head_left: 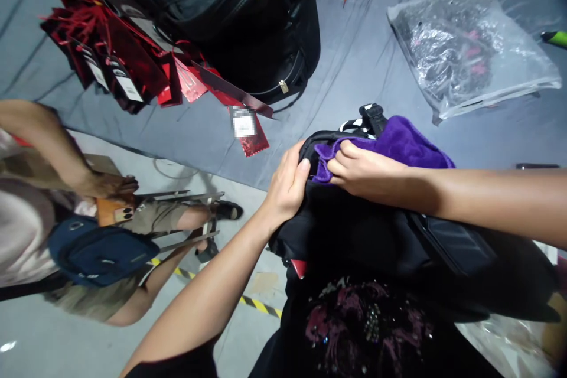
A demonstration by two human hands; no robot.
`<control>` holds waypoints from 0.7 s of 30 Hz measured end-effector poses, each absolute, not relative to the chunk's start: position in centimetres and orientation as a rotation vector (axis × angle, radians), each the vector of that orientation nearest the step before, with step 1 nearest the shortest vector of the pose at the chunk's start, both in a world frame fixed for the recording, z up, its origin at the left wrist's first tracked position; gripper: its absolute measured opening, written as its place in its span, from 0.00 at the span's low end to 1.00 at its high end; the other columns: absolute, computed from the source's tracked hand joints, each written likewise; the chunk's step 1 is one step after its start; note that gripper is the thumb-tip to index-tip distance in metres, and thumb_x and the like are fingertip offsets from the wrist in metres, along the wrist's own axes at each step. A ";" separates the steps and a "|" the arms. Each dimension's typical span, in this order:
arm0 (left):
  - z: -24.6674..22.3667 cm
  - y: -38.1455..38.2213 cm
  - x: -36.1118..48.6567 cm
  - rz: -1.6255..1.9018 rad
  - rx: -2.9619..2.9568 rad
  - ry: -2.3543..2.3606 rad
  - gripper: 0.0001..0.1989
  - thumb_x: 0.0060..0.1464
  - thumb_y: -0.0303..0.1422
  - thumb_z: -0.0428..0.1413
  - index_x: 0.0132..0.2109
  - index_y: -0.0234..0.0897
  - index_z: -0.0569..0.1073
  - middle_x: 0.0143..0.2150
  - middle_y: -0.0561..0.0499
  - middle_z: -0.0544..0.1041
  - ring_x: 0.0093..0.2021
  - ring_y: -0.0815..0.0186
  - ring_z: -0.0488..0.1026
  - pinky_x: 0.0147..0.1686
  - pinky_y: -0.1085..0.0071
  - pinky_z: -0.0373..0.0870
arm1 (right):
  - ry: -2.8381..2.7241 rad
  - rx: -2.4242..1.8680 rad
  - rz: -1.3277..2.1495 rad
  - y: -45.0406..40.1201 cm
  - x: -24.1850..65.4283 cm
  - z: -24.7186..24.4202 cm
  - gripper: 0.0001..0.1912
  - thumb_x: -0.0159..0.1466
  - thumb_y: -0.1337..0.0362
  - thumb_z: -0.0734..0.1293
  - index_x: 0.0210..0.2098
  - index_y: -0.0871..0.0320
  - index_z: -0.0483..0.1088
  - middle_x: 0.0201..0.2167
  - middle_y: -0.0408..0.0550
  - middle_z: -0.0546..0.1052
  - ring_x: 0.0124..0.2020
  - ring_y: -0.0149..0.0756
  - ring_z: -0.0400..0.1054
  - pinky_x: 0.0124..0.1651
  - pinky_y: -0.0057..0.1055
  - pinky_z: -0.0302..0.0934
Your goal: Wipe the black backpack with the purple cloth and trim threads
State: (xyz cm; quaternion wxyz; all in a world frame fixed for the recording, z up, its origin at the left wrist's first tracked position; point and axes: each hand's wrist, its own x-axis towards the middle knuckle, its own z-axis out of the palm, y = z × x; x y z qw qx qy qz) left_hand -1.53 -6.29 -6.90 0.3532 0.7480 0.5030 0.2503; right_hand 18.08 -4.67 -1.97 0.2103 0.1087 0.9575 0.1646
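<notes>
A black bag (354, 218) lies across my lap against the table edge, its black buckle standing up at the far side. My left hand (289, 184) grips the bag's left end, thumb on top and fingers round the edge. In my right hand (354, 168), fingers closed, is a purple cloth (410, 144), pressed at the bag's opening. The rest of the cloth spreads over the bag behind my right wrist. Whatever lies inside the bag is hidden.
On the grey table (354, 65) stand a large black backpack (266, 29), a pile of red tags (115, 53) and a clear plastic bag (473, 47). A person with a blue bag (101, 251) sits at the left, holding an orange phone (116, 209).
</notes>
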 end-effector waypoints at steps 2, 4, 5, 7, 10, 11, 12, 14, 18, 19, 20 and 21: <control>-7.0 -6.3 -1.5 0.648 1.931 1.321 0.23 0.67 0.41 0.39 0.63 0.35 0.59 0.62 0.40 0.67 0.62 0.58 0.65 0.63 0.57 0.60 | 2.633 0.282 0.432 -4.5 17.9 -1.9 0.23 0.67 0.67 0.51 0.54 0.65 0.69 0.48 0.61 0.68 0.53 0.52 0.60 0.53 0.52 0.51; -7.0 -6.3 -1.5 0.628 1.913 1.345 0.24 0.67 0.41 0.39 0.64 0.34 0.59 0.62 0.39 0.67 0.62 0.58 0.64 0.63 0.57 0.60 | 2.671 0.300 0.379 -4.5 17.8 -1.9 0.23 0.67 0.67 0.51 0.53 0.64 0.71 0.48 0.60 0.68 0.53 0.52 0.61 0.54 0.52 0.50; -7.0 -6.4 -1.4 0.619 1.908 1.350 0.24 0.67 0.41 0.39 0.64 0.34 0.59 0.62 0.39 0.67 0.63 0.58 0.64 0.63 0.58 0.59 | 2.705 0.317 0.342 -4.5 17.9 -2.0 0.22 0.67 0.67 0.52 0.52 0.64 0.71 0.48 0.59 0.68 0.53 0.52 0.61 0.55 0.53 0.49; -7.0 -6.4 -1.4 0.614 1.917 1.344 0.24 0.67 0.41 0.39 0.64 0.33 0.59 0.63 0.39 0.66 0.63 0.58 0.63 0.64 0.59 0.58 | 2.768 0.376 0.261 -4.5 18.2 -2.2 0.22 0.67 0.68 0.51 0.52 0.63 0.71 0.48 0.58 0.69 0.54 0.52 0.59 0.57 0.55 0.46; -7.0 -6.4 -1.4 0.639 1.945 1.326 0.24 0.67 0.41 0.39 0.64 0.34 0.60 0.61 0.40 0.67 0.61 0.59 0.65 0.63 0.59 0.60 | 2.767 0.407 0.202 -4.5 18.5 -2.4 0.21 0.66 0.69 0.53 0.51 0.62 0.72 0.48 0.57 0.69 0.56 0.53 0.57 0.58 0.59 0.45; -7.0 -6.4 -1.4 0.645 1.945 1.328 0.24 0.67 0.41 0.39 0.63 0.35 0.60 0.61 0.40 0.68 0.61 0.58 0.65 0.62 0.59 0.60 | 2.763 0.395 0.225 -4.5 18.4 -2.4 0.21 0.66 0.69 0.53 0.51 0.62 0.72 0.48 0.57 0.69 0.56 0.53 0.57 0.58 0.59 0.45; -7.0 -6.4 -1.4 0.642 1.940 1.334 0.23 0.67 0.41 0.39 0.63 0.35 0.59 0.61 0.40 0.68 0.61 0.58 0.65 0.62 0.58 0.60 | 2.764 0.373 0.262 -4.5 18.4 -2.4 0.22 0.66 0.69 0.53 0.51 0.63 0.72 0.48 0.58 0.69 0.56 0.53 0.58 0.58 0.59 0.45; -6.9 -6.4 -1.5 0.626 1.924 1.346 0.23 0.67 0.41 0.39 0.64 0.36 0.59 0.62 0.40 0.67 0.62 0.57 0.65 0.63 0.56 0.60 | 2.762 0.342 0.348 -4.5 18.3 -2.2 0.23 0.67 0.69 0.51 0.52 0.65 0.72 0.48 0.59 0.68 0.55 0.52 0.59 0.58 0.59 0.46; -7.1 -6.5 -1.5 0.611 1.941 1.368 0.24 0.67 0.42 0.40 0.64 0.37 0.59 0.62 0.41 0.67 0.62 0.58 0.65 0.63 0.57 0.59 | 2.725 0.330 0.431 -4.5 17.8 -2.0 0.25 0.68 0.68 0.49 0.53 0.66 0.71 0.49 0.61 0.68 0.55 0.52 0.59 0.57 0.59 0.48; -7.2 -6.5 -1.5 0.613 1.946 1.372 0.24 0.67 0.43 0.39 0.64 0.37 0.59 0.62 0.41 0.67 0.62 0.58 0.65 0.63 0.58 0.59 | 2.723 0.317 0.433 -4.5 17.6 -2.0 0.24 0.68 0.67 0.50 0.54 0.66 0.71 0.49 0.61 0.68 0.55 0.52 0.59 0.58 0.60 0.48; -7.2 -6.5 -1.6 0.614 1.947 1.372 0.25 0.67 0.43 0.39 0.64 0.37 0.59 0.62 0.41 0.67 0.62 0.58 0.64 0.64 0.58 0.59 | 2.731 0.310 0.430 -4.4 17.4 -2.0 0.24 0.68 0.67 0.50 0.54 0.66 0.71 0.50 0.61 0.68 0.55 0.52 0.59 0.58 0.60 0.48; -7.1 -6.5 -1.6 0.608 1.944 1.371 0.25 0.67 0.44 0.39 0.64 0.37 0.58 0.63 0.41 0.66 0.63 0.58 0.64 0.64 0.58 0.58 | 2.741 0.313 0.420 -4.4 17.3 -1.9 0.24 0.68 0.66 0.51 0.53 0.66 0.71 0.50 0.61 0.68 0.55 0.52 0.60 0.59 0.60 0.47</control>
